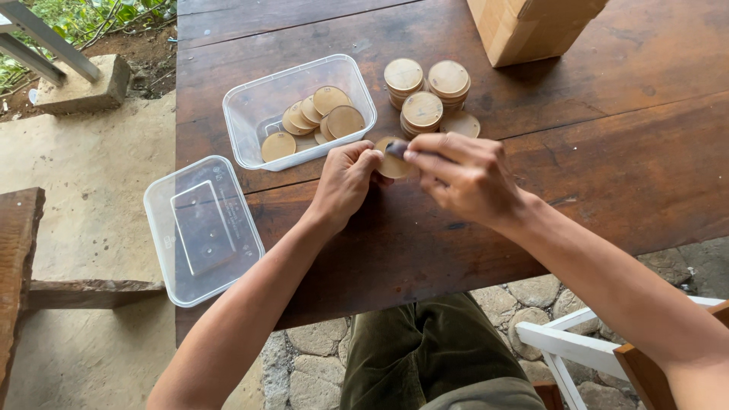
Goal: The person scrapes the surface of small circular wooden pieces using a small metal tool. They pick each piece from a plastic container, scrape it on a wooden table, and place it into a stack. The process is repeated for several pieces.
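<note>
Your left hand (345,182) is curled around one round wooden disc (392,163). The fingers pinch its left edge and hold it up just above the table (607,175). Your right hand (463,176) is closed too. Its fingertips press a small dark thing (397,147) onto the top of the disc. It is too small to tell what it is. It may be a little rubbing pad or a bit of cloth.

It looks like you are cleaning or smoothing this disc, one side at a time. The next move needs a steady grip from the left hand, so the disc does not slip while the right hand rubs. Then the disc needs a place to go.

Just past your hands, a bit to the right, more discs sit in short stacks (425,95). One lies flat (461,124) beside them. Far and to the left sits a clear plastic tub (250,114) with some loose discs inside (319,118). Its clear lid (201,228) lies near you on the left, hanging over the table edge. A cardboard box (531,26) stands at the far right. Below the table you can see your green trousers (440,357), a white chair frame (577,345) and stone paving (311,364).
</note>
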